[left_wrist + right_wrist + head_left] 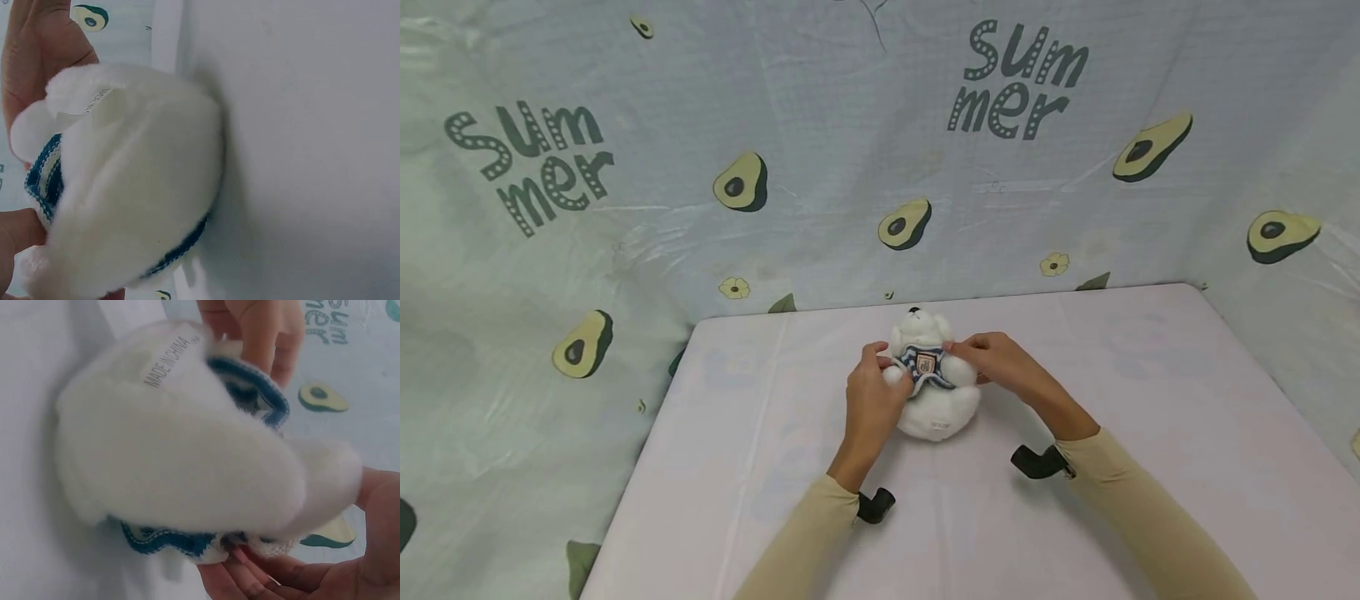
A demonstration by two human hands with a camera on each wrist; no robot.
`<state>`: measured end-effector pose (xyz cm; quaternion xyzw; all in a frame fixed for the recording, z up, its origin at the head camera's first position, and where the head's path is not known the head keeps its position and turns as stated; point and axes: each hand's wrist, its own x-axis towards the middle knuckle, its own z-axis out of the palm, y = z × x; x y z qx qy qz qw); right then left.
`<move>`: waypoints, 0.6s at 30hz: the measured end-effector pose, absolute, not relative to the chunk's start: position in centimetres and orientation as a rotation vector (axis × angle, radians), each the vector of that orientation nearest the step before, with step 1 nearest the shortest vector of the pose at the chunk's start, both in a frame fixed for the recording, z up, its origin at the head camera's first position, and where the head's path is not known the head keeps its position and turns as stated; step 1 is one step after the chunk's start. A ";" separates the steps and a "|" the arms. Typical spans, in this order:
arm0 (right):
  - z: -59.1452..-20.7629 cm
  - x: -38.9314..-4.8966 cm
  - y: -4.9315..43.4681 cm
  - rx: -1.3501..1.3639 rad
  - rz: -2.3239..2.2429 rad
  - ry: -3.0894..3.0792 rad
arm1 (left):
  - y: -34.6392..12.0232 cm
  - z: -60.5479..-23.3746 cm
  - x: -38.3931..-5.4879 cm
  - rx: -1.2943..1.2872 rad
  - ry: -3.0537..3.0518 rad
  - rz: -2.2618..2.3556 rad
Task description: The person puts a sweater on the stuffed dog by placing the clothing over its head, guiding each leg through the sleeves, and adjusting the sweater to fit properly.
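A white teddy bear [936,414] sits on the table, facing me, dressed in a small blue-and-white knit vest [912,357] with a square patch on its chest. My left hand [874,400] pinches the vest's edge beside one of the bear's arms, thumb in front. On the other side, my right hand [1003,362] grips the vest near the shoulder, its fingers partly behind the bear's arm. In the right wrist view, the fingers [250,584] reach under the knit hem, and a white tag [170,359] reading "MADE IN CHINA" shows on the bear's underside.
The white-covered table [805,500] spreads around the bear, its back edge not far behind it. A hanging sheet [820,100] printed with avocados and "summer" lettering surrounds the table at back and sides. Black wrist mounts [1036,461] stick out from both sleeves.
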<state>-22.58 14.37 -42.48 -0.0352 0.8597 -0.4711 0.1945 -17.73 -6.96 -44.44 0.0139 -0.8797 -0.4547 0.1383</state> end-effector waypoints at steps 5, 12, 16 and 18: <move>-42.6 -22.6 14.7 -0.115 -1.364 2.364 | -6.7 -44.5 -17.9 -0.004 -2.623 -1.287; -42.6 -23.0 15.0 -0.081 -1.401 2.271 | -8.0 -44.0 -18.4 0.019 -2.754 -1.477; -42.9 -23.3 15.1 -0.053 -1.391 2.213 | -8.4 -43.7 -18.7 0.141 -2.714 -1.760; -43.0 -23.4 15.3 -0.035 -1.382 2.174 | -8.4 -43.7 -18.8 0.221 -2.717 -1.842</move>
